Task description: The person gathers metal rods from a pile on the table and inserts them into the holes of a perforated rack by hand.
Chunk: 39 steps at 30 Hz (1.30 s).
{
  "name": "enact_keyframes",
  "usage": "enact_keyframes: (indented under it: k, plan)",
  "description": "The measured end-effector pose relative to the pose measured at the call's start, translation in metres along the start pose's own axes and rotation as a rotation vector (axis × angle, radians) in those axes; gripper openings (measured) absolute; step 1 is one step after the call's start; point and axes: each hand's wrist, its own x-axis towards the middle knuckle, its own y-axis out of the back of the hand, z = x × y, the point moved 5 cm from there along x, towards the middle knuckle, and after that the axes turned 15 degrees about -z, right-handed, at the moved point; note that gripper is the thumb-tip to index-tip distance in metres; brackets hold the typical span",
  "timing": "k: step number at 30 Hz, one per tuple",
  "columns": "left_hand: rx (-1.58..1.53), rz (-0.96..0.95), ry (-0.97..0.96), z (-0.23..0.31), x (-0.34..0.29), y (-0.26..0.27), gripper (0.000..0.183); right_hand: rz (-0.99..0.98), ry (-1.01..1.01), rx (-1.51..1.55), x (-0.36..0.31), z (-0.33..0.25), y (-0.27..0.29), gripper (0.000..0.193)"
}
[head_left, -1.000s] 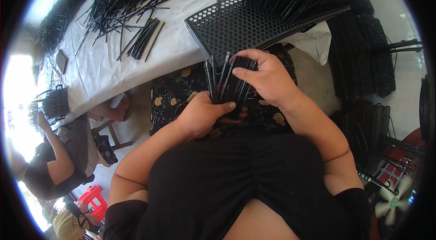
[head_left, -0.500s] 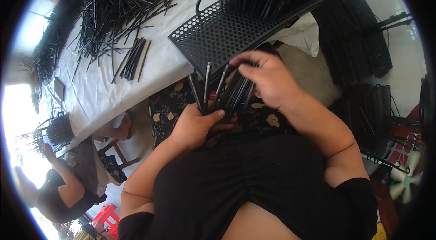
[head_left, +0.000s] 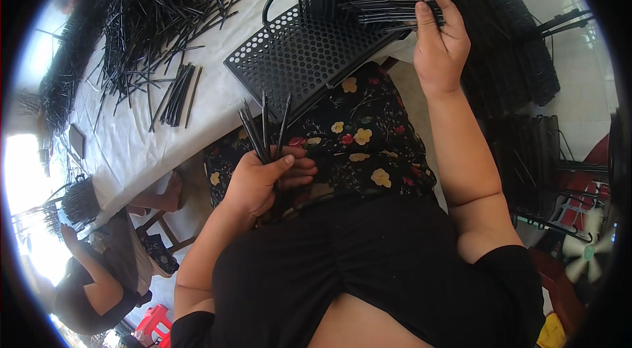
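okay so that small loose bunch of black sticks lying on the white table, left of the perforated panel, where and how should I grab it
Probably pinch the bunch of black sticks across its middle, coming down from above. The sticks lie flat and roughly parallel on the white table, so a mid-length pinch should keep them together and balanced.

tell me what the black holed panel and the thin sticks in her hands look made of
Perforated panel: likely matte black plastic or coated metal, with even round holes. Sticks in the right hand and left hand: thin, straight, slightly shiny black, probably plastic.

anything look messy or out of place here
Mostly the loose black sticks: strewn every way over the white table, not bundled. The perforated panel sits tilted, overhanging the table edge onto the lap.
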Motion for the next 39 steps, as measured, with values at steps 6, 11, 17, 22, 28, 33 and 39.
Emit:
enact_keyframes:
  k: [6,11,17,22,28,33,39]
  plan:
    - [-0.032,0.007,0.046,0.007,0.0,-0.004,0.022,0.034,-0.108,0.051,-0.002,0.015,0.003,0.021]
    - [0.022,0.047,0.048,0.016,0.003,-0.008,0.022,-0.025,-0.08,-0.171,-0.003,0.006,0.007,0.02]
    - [0.032,0.059,0.05,0.019,0.008,-0.001,0.022,-0.058,-0.132,-0.214,-0.006,0.007,0.006,0.02]
    - [0.022,0.012,0.03,0.016,0.016,-0.001,0.023,-0.155,0.004,-0.073,0.003,0.0,0.0,0.024]
    - [-0.018,-0.033,-0.013,0.014,0.018,0.007,0.023,-0.125,0.075,-0.073,0.005,0.004,-0.003,0.023]
    - [-0.011,0.003,0.009,0.015,0.016,0.007,0.02,-0.275,0.039,-0.26,0.007,-0.006,-0.009,0.024]
    - [-0.005,0.0,0.016,0.014,0.019,0.007,0.019,-0.213,0.003,-0.139,0.005,0.001,-0.009,0.023]
